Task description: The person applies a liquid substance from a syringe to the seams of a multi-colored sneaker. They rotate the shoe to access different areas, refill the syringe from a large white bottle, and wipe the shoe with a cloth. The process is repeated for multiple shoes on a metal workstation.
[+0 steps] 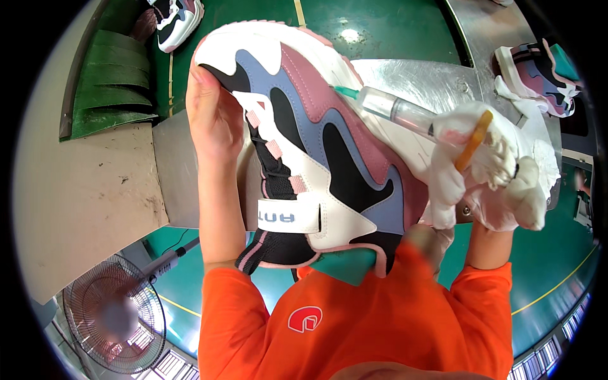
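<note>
Beyond the syringe (398,110), another shoe (536,71) sits; a fan (115,315) stands left.

floor (538,259): glossy green, yellow lines | left: scuffed beige panel (82,202), green strip curtain (117,76) | top: green conveyor belt (392,28), white glare spot (350,35) | right: steel tabletop (430,79) | lower left: pedestal fan (114,316) | lower corners: bright slatted windows (535,367)

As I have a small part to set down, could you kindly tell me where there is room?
Bare metal surface shows above the syringe, between the held shoe and far-right shoe. Another grey patch shows between the beige panel and left forearm, though its slope is unclear. It is crowded around the gloved right hand.
</note>
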Demonstrator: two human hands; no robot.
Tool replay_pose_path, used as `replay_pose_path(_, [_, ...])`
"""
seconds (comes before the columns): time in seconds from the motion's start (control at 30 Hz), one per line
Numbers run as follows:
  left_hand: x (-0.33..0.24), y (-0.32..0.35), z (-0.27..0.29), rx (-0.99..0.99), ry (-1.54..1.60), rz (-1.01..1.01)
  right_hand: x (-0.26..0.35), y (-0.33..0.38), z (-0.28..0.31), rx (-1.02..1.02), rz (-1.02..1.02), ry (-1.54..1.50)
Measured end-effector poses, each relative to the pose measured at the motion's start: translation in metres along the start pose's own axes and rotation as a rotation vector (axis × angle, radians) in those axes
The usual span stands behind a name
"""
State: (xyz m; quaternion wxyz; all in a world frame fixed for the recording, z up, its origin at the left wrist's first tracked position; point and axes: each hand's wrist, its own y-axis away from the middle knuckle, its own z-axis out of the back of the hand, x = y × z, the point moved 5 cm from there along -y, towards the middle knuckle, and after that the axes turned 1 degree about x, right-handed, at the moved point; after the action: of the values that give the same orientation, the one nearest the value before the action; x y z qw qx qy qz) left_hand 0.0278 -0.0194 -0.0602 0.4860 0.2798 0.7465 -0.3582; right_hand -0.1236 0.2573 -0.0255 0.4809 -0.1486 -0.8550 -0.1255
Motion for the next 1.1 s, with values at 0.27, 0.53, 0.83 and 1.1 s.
replay_pose_path(0.27, [0.000, 0.010, 0.000, -0.159, -0.009, 0.027, 0.010, 0.025, 0.005, 0.007, -0.065, 0.007])
replay_pose_path(0.53, [-0.001, 0.011, 0.003, -0.193, -0.061, 0.052, 0.020, 0.053, 0.002, 0.001, -0.097, 0.030])
replay_pose_path(0.83, [-0.006, 0.020, -0.002, -0.345, -0.116, 0.158, 0.015, 0.086, 0.014, 0.014, 0.015, -0.127])
replay_pose_path(1.1, [0.011, 0.015, 0.019, -0.207, -0.041, 0.287, -0.003, 0.110, 0.030, -0.183, 0.102, -0.224])
